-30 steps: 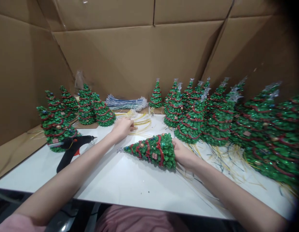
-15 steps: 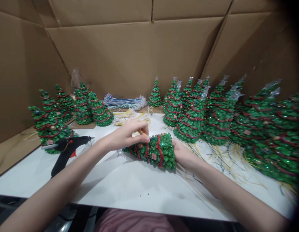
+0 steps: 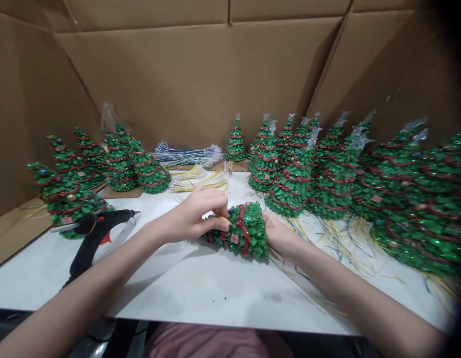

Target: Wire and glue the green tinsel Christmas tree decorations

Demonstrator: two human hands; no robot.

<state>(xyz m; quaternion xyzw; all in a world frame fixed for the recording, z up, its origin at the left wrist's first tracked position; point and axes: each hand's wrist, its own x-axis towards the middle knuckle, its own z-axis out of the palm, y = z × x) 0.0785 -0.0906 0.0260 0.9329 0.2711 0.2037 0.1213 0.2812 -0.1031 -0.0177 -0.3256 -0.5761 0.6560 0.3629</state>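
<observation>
A small green Christmas tree ornament (image 3: 248, 231) with red garland and little gift shapes lies on its side at the middle of the white table. My right hand (image 3: 277, 233) holds it at the wide base, its fingers partly hidden behind the tree. Over the narrower part, my left hand (image 3: 206, 214) is closed in a pinch with thumb and finger against the branches. A small tan tip shows between those fingers, too little of it to name. The left hand covers the top of the tree.
A black hot glue gun (image 3: 92, 238) lies at the left, beside several trees without stars (image 3: 71, 194). Star-topped trees (image 3: 290, 184) crowd the right, above loose yellow and white wires (image 3: 345, 243). A blue-white wire bundle (image 3: 187, 155) lies behind, before cardboard walls (image 3: 185, 89).
My left hand has come down slightly along the tree toward its base, fingers closer to the branches. The right hand keeps its hold. The whole view has shifted a little.
</observation>
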